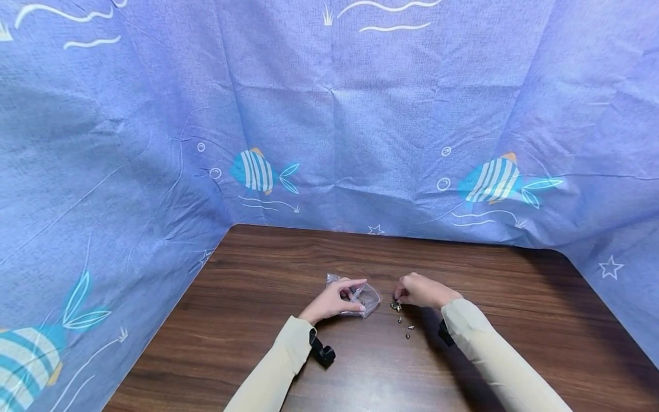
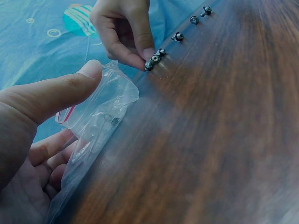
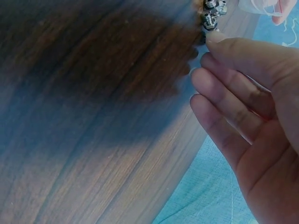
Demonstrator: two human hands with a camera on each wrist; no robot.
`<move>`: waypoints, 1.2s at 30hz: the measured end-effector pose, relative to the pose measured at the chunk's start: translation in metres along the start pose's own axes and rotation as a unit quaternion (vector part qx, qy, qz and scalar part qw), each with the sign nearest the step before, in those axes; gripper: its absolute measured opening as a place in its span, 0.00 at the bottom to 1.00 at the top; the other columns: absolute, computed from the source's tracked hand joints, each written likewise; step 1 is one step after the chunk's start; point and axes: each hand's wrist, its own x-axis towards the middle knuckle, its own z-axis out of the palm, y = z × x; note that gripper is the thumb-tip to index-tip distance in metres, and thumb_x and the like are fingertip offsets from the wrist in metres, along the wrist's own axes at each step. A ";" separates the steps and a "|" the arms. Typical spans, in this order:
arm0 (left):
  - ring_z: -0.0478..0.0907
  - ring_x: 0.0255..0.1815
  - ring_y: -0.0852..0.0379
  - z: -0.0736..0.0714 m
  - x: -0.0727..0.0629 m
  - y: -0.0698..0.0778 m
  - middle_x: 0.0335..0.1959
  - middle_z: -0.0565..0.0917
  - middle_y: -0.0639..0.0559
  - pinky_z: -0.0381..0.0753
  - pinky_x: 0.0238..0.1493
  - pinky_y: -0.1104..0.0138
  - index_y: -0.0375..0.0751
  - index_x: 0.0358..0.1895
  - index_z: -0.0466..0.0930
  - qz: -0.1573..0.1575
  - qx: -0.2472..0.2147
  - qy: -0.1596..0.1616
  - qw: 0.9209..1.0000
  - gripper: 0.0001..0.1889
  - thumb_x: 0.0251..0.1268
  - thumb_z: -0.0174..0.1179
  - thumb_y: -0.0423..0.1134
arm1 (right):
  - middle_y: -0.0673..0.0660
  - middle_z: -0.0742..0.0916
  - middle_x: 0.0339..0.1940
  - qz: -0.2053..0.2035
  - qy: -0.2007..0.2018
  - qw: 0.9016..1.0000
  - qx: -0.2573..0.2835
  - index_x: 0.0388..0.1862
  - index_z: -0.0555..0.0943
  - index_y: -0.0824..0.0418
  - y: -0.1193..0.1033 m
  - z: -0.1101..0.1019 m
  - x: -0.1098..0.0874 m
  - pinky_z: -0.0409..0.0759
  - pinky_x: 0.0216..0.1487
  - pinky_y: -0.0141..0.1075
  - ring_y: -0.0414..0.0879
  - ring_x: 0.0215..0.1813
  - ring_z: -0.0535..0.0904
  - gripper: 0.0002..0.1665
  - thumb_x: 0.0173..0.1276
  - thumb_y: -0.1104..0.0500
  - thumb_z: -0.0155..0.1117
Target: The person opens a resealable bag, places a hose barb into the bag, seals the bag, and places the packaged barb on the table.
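Clear plastic bag (image 2: 100, 109) in its curled fingers, the left hand (image 1: 326, 303) spreads thumb and forefinger about the mouth. To its right, the right hand (image 1: 419, 290) has narrowed fingertips at a small metal pile (image 1: 395, 306); I can't make out whether they grip a piece. Nearer on the worktop (image 1: 288, 257) lie loose metal pieces (image 1: 410, 328). Picking from the pile seems the step in hand; the next move likely calls for a firm pinch.

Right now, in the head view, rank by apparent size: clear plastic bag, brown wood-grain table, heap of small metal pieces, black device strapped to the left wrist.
1. Brown wood-grain table
2. Clear plastic bag
3. Black wrist device
4. Small metal heap
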 end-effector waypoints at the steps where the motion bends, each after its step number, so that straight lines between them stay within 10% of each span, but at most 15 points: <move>1: 0.75 0.40 0.54 0.000 0.000 0.000 0.47 0.79 0.46 0.71 0.40 0.72 0.45 0.66 0.72 0.000 0.001 0.000 1.000 0.33 0.54 0.71 0.40 | 0.49 0.85 0.26 0.001 0.000 1.000 -0.002 0.27 0.86 0.60 0.000 0.001 0.000 0.78 0.34 0.29 0.34 0.30 0.78 0.04 0.56 0.68 0.69; 36: 0.74 0.37 0.57 0.000 0.001 0.002 0.39 0.79 0.46 0.71 0.38 0.72 0.45 0.64 0.74 0.004 -0.005 0.007 1.000 0.33 0.51 0.73 0.40 | 0.50 0.84 0.28 -0.007 0.003 1.000 0.008 0.27 0.84 0.61 0.000 0.002 -0.003 0.78 0.34 0.28 0.37 0.32 0.78 0.05 0.61 0.68 0.66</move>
